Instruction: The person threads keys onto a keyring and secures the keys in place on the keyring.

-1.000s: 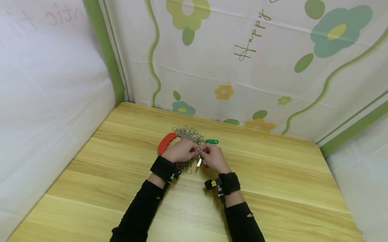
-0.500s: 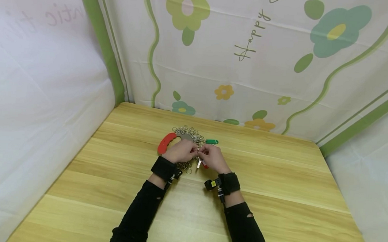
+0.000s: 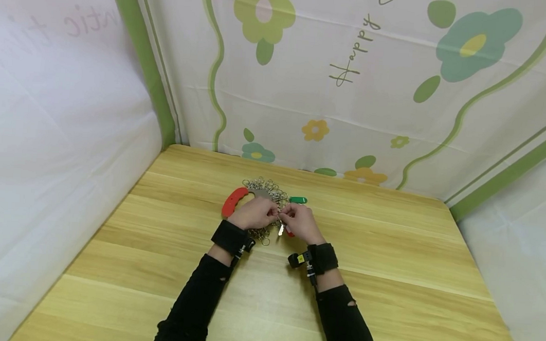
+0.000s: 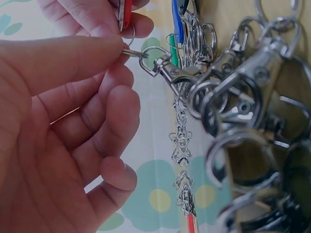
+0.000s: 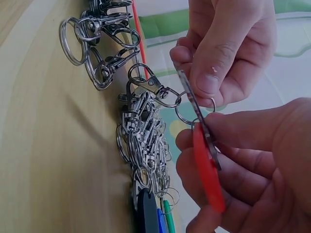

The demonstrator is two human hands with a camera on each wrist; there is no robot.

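Note:
My left hand [image 3: 255, 213] pinches a split ring [image 5: 181, 116] between thumb and forefinger. That ring hangs from a metal swivel clasp [image 4: 177, 75], one of several bunched on a grey plate [image 3: 261, 193] with a red handle [image 3: 235, 201]. Close against it, my right hand [image 5: 257, 150] holds a key [image 3: 281, 229] with a red tag [image 5: 206, 167]. In the right wrist view the key's small loop meets the split ring at the right fingertips. Whether it is threaded on cannot be told.
Beyond my right hand a green tag [image 3: 298, 199] lies on the wooden table [image 3: 389, 259]. Blue [image 4: 178, 22] and black [image 5: 146, 211] tags show beside the bunched clasps. A flowered white curtain [image 3: 287, 78] rises behind the table's far edge.
The key below my right fingers has tilted slightly back and forth. Both hands stay in nearly the same place, with their pinch kept.

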